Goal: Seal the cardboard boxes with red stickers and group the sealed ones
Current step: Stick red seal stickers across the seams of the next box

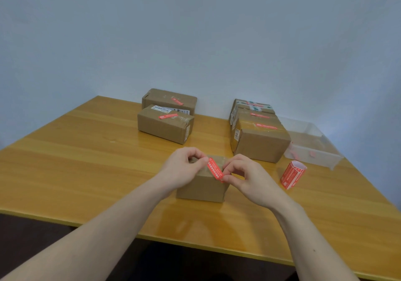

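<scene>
Both hands are pinching a red sticker [214, 169] by its ends over the small box [204, 183]: left hand [184, 165] at the far end, right hand [243, 176] at the near. Its long axis is running diagonally across the taped seam. The wooden table [86, 161] is standing against a pale wall [195, 31].

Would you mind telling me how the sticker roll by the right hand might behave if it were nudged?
The sticker roll stands on end, tilted, so a nudge would probably tip it. Being round, it may then roll across the smooth table. Its hollow core suggests it is light.
</scene>
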